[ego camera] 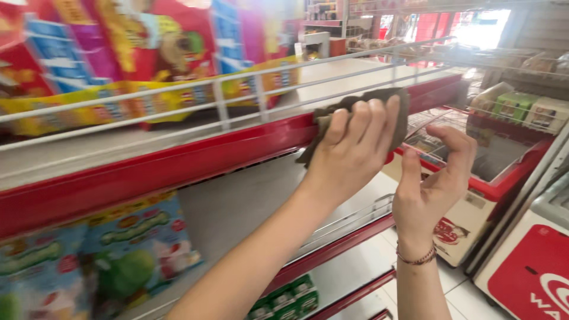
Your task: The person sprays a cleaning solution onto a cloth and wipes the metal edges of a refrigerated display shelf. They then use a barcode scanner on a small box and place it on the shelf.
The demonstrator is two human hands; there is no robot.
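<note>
So the left hand (354, 151) has a brownish-grey cloth (363, 112) pressed flat against the red front edge of the top shelf (195, 155), right below the white wire rail (220, 106). Its fingers (372, 127) are spread over the cloth and curled on it, pinning it to the edge, with the top of the rag poking up past the fingertips.

As for progress, my guess is it's midway along: the hand sits about two thirds across the visible edge, with a stretch of red left toward the far right end. I can't tell from the blur which parts are actually clean.

The left forearm comes up from low centre at a slant, wrist bent back a bit. The right hand (435, 186), with a beaded bracelet (417, 258) at the wrist, hangs just beside it and lower, holding nothing, fingers loosely hooked and half open. Snack bags (136, 252) sit on the shelf below.
</note>
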